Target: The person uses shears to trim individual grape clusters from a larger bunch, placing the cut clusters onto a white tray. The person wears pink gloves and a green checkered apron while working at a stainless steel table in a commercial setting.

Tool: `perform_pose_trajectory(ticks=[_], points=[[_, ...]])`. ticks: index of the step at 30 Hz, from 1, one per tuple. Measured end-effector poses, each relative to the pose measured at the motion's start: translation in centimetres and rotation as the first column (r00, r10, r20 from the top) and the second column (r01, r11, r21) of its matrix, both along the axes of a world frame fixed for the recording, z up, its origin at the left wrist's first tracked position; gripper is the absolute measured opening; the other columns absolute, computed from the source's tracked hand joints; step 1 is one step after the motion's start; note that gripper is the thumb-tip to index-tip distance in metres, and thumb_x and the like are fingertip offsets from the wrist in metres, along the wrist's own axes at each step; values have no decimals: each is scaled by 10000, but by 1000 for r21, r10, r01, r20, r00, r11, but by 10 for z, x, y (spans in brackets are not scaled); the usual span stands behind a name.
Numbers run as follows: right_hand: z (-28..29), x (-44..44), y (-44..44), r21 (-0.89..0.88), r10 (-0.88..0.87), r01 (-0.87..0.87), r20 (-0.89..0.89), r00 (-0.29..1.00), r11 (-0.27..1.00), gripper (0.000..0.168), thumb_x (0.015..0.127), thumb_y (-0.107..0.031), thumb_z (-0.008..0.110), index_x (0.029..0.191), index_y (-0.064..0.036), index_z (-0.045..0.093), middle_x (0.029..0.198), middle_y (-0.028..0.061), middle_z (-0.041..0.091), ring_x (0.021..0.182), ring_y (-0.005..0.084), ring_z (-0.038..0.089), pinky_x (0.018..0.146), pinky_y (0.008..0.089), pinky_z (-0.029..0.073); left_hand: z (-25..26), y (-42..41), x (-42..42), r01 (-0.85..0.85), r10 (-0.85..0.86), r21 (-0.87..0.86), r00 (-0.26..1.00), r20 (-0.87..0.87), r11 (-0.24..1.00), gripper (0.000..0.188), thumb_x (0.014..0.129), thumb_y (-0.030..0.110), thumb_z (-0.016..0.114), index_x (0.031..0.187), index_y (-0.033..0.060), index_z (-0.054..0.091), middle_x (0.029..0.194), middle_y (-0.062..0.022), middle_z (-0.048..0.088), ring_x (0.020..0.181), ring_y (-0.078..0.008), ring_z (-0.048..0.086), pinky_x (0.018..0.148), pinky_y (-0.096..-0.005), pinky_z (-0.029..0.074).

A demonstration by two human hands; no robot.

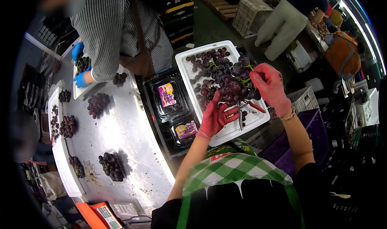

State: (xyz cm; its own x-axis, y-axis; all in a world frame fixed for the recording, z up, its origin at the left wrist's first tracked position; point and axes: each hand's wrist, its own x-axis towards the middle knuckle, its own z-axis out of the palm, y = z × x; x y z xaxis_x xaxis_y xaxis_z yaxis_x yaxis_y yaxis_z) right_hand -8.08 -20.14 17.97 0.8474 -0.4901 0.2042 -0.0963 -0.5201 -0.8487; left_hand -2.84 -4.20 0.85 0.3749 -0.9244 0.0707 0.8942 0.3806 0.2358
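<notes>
In a red glove, my right hand (269, 88) pinches the green stem of a dark purple grape bunch (234, 85) and holds it above a white plastic tray (208, 142). My left hand (216, 118), gloved alike, is below the bunch with its palm turned up and fingers apart. Its fingertips are close to the lowest grapes; whether they touch is unclear. Hand snips (241, 120) with a red handle lie in the tray beside my left fingers. More grapes (201, 59), some loose, spread over the tray's far and left parts.
Left of the tray stand labelled clear plastic boxes (166, 96). A metal table (121, 132) bears several grape bunches (112, 167) and an orange scale (93, 214). Across it, a co-worker's blue-gloved hands (81, 79) handle grapes. A purple crate (311, 138) stands to my right.
</notes>
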Motion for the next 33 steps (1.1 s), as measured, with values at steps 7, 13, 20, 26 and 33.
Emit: perform_pose_trajectory(ticks=[7,13,20,26,33], points=[[22,1,-1,314,93,-128,121,988,941,70,822,-56,570,831,-1,527,713,-19,505,585,21,438,506,172,345,-7,-5,2,22,-22,7,999,40,1000,636,845,524,466,1359,202,275,1289,-81,435,1160,-307,443,984,-537,319],[33,2,-18,481,140,-232,220,965,845,97,857,-124,536,864,-27,535,730,-45,509,623,1,417,537,142,317,57,-13,13,112,-84,-229,988,131,967,707,845,583,400,1378,147,240,1375,-82,337,1229,-275,375,996,-506,313],[-5,22,-40,738,72,-366,398,914,568,258,883,-216,477,1044,-27,549,977,48,606,875,147,591,773,274,480,84,8,11,-50,55,-30,973,224,998,609,906,448,401,1367,82,245,1335,-96,380,1168,-210,459,959,-357,408],[-24,35,-48,832,150,-381,351,924,404,432,855,-355,447,1168,-65,514,1062,99,598,898,236,610,798,382,505,91,17,6,-61,78,-64,952,295,996,574,916,381,418,1360,57,249,1308,-113,405,1158,-223,472,923,-353,439],[-28,43,-40,819,142,-426,403,904,385,380,880,-273,428,1129,-2,522,1065,99,594,938,202,583,859,324,458,83,26,8,-136,133,-12,946,295,991,598,898,330,471,1360,42,226,1334,-132,359,1169,-268,460,932,-354,429]])
